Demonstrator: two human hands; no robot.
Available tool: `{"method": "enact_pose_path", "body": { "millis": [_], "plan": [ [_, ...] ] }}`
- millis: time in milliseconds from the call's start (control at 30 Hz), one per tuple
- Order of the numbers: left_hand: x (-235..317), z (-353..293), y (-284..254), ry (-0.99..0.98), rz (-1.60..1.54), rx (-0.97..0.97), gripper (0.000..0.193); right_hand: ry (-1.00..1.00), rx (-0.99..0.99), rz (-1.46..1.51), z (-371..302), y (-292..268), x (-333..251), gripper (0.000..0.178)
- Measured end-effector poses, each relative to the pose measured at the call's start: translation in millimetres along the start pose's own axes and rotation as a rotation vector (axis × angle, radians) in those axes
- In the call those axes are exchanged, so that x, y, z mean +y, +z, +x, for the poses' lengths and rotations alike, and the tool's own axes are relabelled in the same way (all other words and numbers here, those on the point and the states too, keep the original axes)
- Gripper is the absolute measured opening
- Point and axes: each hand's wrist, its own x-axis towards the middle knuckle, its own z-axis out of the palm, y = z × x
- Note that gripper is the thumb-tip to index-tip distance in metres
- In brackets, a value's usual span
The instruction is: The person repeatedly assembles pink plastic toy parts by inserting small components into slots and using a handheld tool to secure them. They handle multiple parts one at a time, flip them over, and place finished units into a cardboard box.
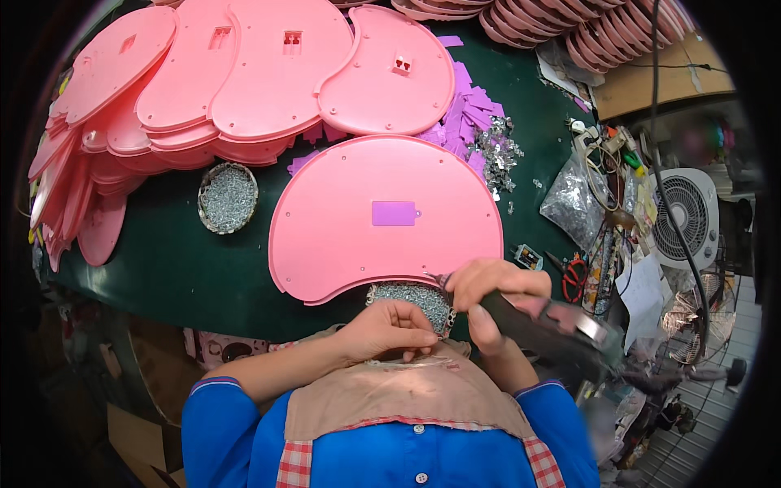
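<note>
A pink kidney-shaped plastic panel [325,211] lies in front of me, with a purple rectangular cover [394,213] at its middle and small holes near its rim. My right hand [496,293] is closed around a dark power screwdriver [545,329]. The screwdriver's tip is at the panel's near curved edge, beside a hole. Over the near side of a bowl of small silver screws [416,298], my left hand [392,329] is curled with its fingertips pinched. Whatever those fingers hold, if anything, is too small to make out. Part of the bowl is under the panel's edge.
Stacked pink panels [277,81] cover the far left. A second screw bowl [228,198] stands left of the panel. Purple strips [468,114] and a pile of metal clips [498,154] lie behind it. Red-handled pliers [574,276] and a white fan [686,215] are at right.
</note>
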Motion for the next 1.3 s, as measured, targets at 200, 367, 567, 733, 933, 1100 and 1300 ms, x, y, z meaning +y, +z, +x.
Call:
{"method": "enact_pose_path", "body": {
  "millis": [200, 367, 567, 733, 933, 1100, 1300],
  "plan": [
    [28.5, 16.8, -26.5, 0.902, 1.363, 0.266, 0.017, 0.131, 0.054, 0.067, -4.0, 1.0, 29.3, 0.012],
    [26.2, 34.6, -33.5, 1.017, 1.443, 0.321, 0.020, -0.063, 0.151, 0.300, -2.9, 0.6, 17.6, 0.038],
    [24.8, 41.4, -34.4, 1.186, 1.362, 0.242, 0.032, -0.019, 0.024, 0.190, 0.6, -7.3, 2.6, 0.051],
    [33.1, 44.3, -18.6, 1.221, 1.499, 0.428, 0.030, -0.160, 0.047, 0.012, 24.5, -11.7, 15.9, 0.051],
    [21.0, 40.1, -32.8, 1.137, 1.958, -0.031, 0.010, -0.355, 0.254, -0.014, 92.0, -25.8, 79.6, 0.046],
    [35.4, 58.0, -34.9, 1.059, 1.942, -0.207, 0.007, -0.280, 0.233, -0.106, 104.1, -28.7, 109.8, 0.045],
    [63.0, 61.3, -29.6, 0.924, 1.607, 0.091, 0.010, -0.182, 0.275, -0.108, 103.1, -26.4, 106.9, 0.049]
  ]
}}
